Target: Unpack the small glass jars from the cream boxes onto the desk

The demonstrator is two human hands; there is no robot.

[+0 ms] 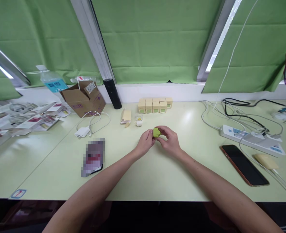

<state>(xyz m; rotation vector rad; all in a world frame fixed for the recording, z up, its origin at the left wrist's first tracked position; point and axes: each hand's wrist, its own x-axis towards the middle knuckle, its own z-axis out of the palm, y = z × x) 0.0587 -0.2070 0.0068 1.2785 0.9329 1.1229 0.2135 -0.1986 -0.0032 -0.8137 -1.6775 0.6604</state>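
Head view has the small green piece (156, 132) between the two hands over the table (154, 183), the left hand (144, 142) and right hand (171, 141) each with its grip closed on one side of it, near the white cylinder (139, 123) and the row of small boxes (152, 107). Good handling here probably means a steady left grip and light right fingertips, turning the piece slowly and low, since so small a thing could slip; whether it touches the table I cannot tell
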